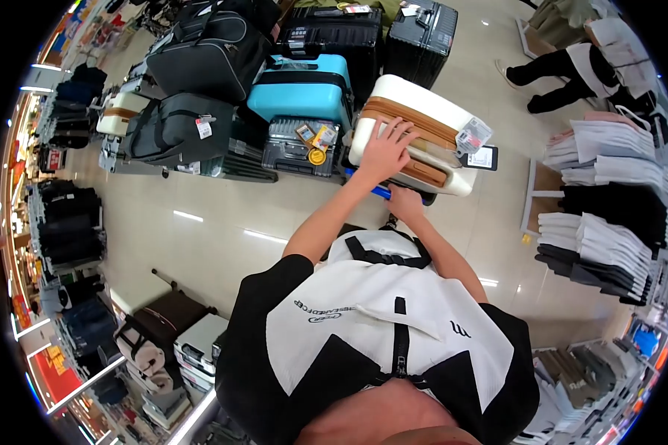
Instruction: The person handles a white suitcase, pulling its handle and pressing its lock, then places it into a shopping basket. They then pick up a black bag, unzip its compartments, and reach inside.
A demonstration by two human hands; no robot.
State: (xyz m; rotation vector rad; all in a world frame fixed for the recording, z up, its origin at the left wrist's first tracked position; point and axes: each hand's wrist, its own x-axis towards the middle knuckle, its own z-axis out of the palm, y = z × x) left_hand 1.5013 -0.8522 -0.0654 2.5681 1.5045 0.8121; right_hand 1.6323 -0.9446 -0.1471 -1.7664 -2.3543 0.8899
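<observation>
A cream suitcase with brown trim (412,96) lies on a cart, with paper tags (473,137) hanging at its right end. On its brown band rests my left hand (387,150), fingers spread and flat. My right hand (404,203) is closed round the cart's blue handle (381,192), just below the suitcase. Left of the suitcase stand a turquoise suitcase (301,93) and a dark grey suitcase (298,152) with yellow tags.
Black bags (200,55) and more suitcases (421,37) stand behind and to the left. Folded clothes (608,148) fill shelves on the right. Another person's legs (557,78) show at upper right. Clothes racks (67,222) line the left side.
</observation>
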